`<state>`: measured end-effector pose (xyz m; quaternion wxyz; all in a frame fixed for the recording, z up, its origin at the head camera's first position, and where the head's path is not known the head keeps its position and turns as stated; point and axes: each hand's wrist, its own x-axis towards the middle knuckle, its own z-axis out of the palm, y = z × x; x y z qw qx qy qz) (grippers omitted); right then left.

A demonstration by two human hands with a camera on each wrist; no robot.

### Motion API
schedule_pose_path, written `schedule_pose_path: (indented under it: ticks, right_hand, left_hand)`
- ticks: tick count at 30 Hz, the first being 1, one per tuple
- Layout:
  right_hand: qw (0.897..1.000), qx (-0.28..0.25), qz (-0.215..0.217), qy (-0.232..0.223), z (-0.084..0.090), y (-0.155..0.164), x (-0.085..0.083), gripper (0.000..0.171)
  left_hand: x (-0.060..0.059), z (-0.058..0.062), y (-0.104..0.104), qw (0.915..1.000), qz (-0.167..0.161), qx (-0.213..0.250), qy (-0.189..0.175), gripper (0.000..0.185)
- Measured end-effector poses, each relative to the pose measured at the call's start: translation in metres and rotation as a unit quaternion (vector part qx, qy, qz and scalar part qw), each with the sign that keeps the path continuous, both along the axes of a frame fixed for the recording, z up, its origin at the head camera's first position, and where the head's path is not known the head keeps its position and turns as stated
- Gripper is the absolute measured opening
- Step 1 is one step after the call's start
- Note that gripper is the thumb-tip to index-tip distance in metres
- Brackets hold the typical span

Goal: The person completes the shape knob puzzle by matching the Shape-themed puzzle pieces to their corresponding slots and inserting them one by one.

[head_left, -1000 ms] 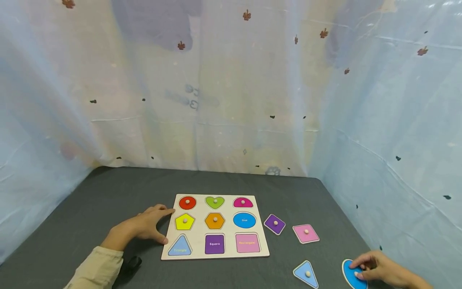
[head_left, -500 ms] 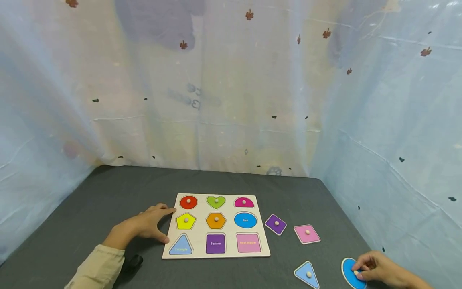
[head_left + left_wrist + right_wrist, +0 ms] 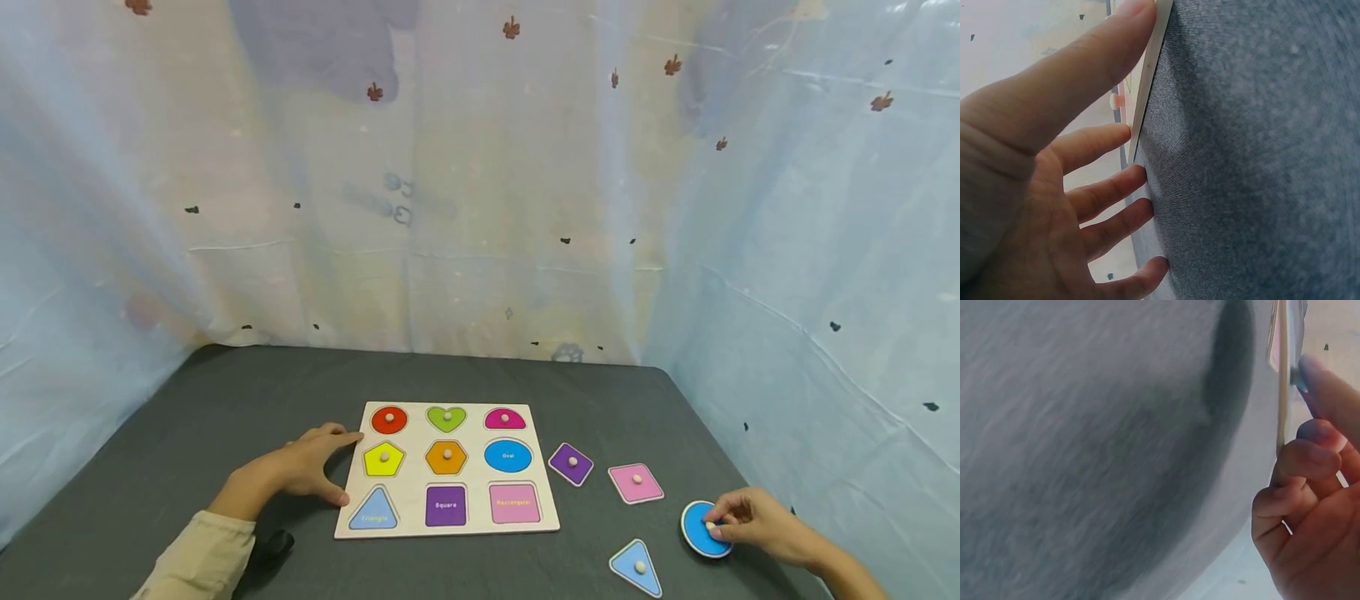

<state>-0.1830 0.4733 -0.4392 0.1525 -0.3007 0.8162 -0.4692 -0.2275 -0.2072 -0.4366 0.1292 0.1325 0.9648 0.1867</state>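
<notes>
Fingers of our left hand (image 3: 306, 468) lie spread and unclenched, thumb and index touching the left edge of the shape puzzle board (image 3: 411, 500), which rests flat on the table (image 3: 480, 571) just to their right. Farther right of those fingers, the oval recess (image 3: 507, 456) is unfilled. Between both hands' fingers, past the board, lie the loose purple square piece (image 3: 566, 468), pink rectangle piece (image 3: 636, 490) and light blue triangle piece (image 3: 632, 557). Rightmost, the fingers of our right hand (image 3: 768, 521) pinch the knob (image 3: 709, 526) of the blue oval piece (image 3: 699, 540), holding it just off the table. We judge the step as bringing that piece to the board; next calls for moving leftward and aligning it over its recess, left fingers steadying.
</notes>
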Motion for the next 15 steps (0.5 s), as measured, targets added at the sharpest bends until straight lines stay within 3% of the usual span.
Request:
schedule_pose_path:
  ticks: [15]
  right_hand:
    - [0.996,0.030,-0.034,0.077,0.007,-0.029,-0.011,0.008]
  left_hand:
    - [-0.001,-0.003,-0.001,1.0000,-0.003,0.002,0.000,0.101]
